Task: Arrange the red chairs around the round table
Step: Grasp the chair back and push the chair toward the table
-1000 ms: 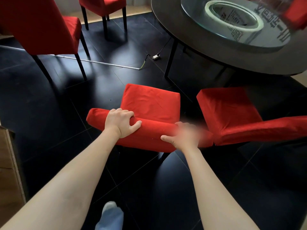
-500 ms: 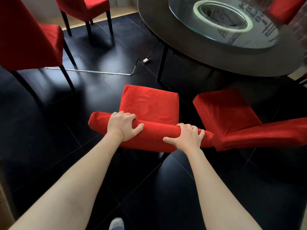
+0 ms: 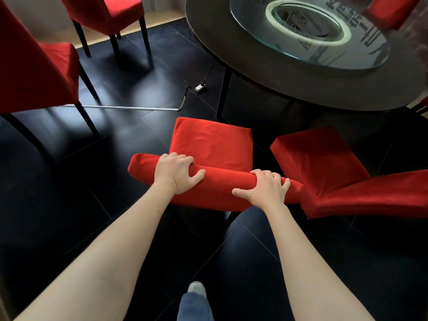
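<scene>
A person's left hand [image 3: 176, 174] and right hand [image 3: 266, 188] each grip the top rail of a red chair [image 3: 212, 144] at frame centre, fingers curled over it. The seat points away toward the round bench [image 3: 231, 72] at upper right, just short of its edge, so a forward push would likely tuck it in.

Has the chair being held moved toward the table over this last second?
Cannot tell. The held chair sits about as far from the table leg and neighbouring chair as before; the camera itself shifted.
</scene>
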Demonstrator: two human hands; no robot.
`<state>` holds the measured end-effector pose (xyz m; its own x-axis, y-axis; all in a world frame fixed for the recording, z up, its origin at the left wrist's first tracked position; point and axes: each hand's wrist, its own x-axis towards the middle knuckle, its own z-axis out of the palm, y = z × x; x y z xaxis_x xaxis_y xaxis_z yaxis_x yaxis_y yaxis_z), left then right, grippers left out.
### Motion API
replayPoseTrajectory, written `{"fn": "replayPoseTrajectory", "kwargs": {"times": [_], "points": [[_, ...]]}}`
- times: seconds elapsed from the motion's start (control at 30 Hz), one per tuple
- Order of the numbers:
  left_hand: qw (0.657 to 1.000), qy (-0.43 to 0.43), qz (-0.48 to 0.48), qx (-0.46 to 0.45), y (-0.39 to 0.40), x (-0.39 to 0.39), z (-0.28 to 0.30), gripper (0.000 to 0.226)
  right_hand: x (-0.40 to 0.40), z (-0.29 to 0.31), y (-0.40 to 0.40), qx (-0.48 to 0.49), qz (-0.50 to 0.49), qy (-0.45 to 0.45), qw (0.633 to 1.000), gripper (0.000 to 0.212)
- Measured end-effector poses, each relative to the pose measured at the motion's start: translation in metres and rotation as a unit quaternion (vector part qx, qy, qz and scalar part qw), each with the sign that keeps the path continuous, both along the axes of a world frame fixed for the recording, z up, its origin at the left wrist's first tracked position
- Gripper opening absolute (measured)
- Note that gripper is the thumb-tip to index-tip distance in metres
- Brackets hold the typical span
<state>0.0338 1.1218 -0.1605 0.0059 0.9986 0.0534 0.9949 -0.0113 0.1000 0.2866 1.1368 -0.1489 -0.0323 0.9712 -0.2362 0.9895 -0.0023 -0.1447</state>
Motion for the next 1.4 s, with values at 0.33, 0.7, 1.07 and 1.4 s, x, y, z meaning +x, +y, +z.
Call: {"fn": "replayPoseTrajectory", "kwargs": {"times": [0.33, 0.7, 1.07, 1.4], "points": [[1.000, -0.004, 0.002, 0.001, 0.029, -0.010, -0.002, 0.077, -0.010, 0.000, 0.027, 0.001, 0.001, -0.006, 1.000, 0.092], [1.000, 0.000, 0.014, -0.022, 0.027, -0.009, 0.002, 0.081, -0.009, 0.008, 0.027, -0.038, 0.029, 0.002, 0.999, 0.098], [0.988, -0.028, 0.151, -0.001, 0.011, -0.075, 0.044, 0.073, -0.046, 0.049, 0.066, -0.031, 0.135, 0.043, 0.989, 0.095], [0.956, -0.040, 0.290, 0.024, -0.026, -0.194, 0.096, 0.074, -0.198, 0.079, 0.106, -0.007, 0.271, 0.039, 0.962, 0.092]]}}
